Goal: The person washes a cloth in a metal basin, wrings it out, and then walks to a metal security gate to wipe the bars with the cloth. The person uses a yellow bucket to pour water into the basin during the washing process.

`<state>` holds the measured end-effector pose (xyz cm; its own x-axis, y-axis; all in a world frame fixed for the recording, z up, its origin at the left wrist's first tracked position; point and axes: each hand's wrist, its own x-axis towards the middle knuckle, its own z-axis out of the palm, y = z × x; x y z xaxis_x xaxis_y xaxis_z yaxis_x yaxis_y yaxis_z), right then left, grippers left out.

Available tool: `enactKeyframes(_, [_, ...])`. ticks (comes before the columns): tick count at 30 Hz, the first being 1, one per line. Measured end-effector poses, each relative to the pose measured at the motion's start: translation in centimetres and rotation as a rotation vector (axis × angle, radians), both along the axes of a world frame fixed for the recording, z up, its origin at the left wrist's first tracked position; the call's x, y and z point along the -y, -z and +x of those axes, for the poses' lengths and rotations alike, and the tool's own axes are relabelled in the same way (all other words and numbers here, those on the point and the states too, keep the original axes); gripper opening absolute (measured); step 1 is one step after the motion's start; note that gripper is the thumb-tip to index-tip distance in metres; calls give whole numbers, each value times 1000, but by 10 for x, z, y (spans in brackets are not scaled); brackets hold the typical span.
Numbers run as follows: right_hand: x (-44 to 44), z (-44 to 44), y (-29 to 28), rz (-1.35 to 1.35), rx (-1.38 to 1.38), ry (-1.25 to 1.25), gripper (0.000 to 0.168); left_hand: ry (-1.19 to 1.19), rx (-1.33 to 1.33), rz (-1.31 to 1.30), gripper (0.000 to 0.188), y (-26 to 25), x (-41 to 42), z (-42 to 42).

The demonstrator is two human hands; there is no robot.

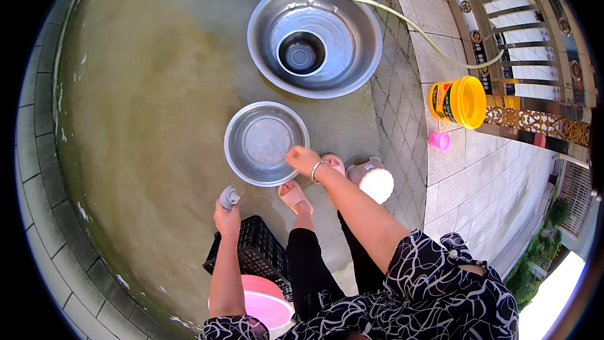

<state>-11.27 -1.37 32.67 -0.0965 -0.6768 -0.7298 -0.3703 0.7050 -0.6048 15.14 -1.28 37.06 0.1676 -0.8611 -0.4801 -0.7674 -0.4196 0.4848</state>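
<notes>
My left hand (227, 221) grips a crumpled grey cloth (229, 198), held out to the left of the smaller basin. Over that basin's lower right rim is my right hand (303, 159), with a bracelet at the wrist and its fingers curled. Whether anything small is between those fingers is not visible. The smaller metal basin (267, 139) sits on wet concrete in front of my feet. Beyond it stands a larger metal basin (264, 52), with a dark-bottomed metal bowl (301, 56) inside. One end of a pale green hose (415, 26) reaches over the larger basin's right rim.
A black plastic crate (257, 245) and a pink basin (269, 309) are at my left leg. By my right foot stands a small stool (375, 183) with a white top. A yellow bucket (469, 102) and a pink cup (440, 140) stand on paving near a metal gate (519, 33).
</notes>
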Motion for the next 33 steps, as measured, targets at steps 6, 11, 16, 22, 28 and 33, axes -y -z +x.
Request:
enactKeyframes(6, [-57,-132,75,128,-317,67,24,-118,-317,50,33,84,-30,22])
enactKeyframes(11, [-136,-186,169,373,-455,-193,26,-83,-359,99,32,154,-52,-8])
enactKeyframes(16, [-198,-199,238,552,-404,-388,31,27,-304,181,39,195,-51,-44])
enactKeyframes(22, [-222,-198,272,574,-391,-666,34,91,-355,85,38,221,-28,-57])
enactKeyframes(28, [-250,-197,314,574,-459,-767,27,254,-356,84,37,225,-17,-73])
enactKeyframes(33, [-236,-194,255,649,-420,-691,25,300,-304,62,35,208,-18,-64])
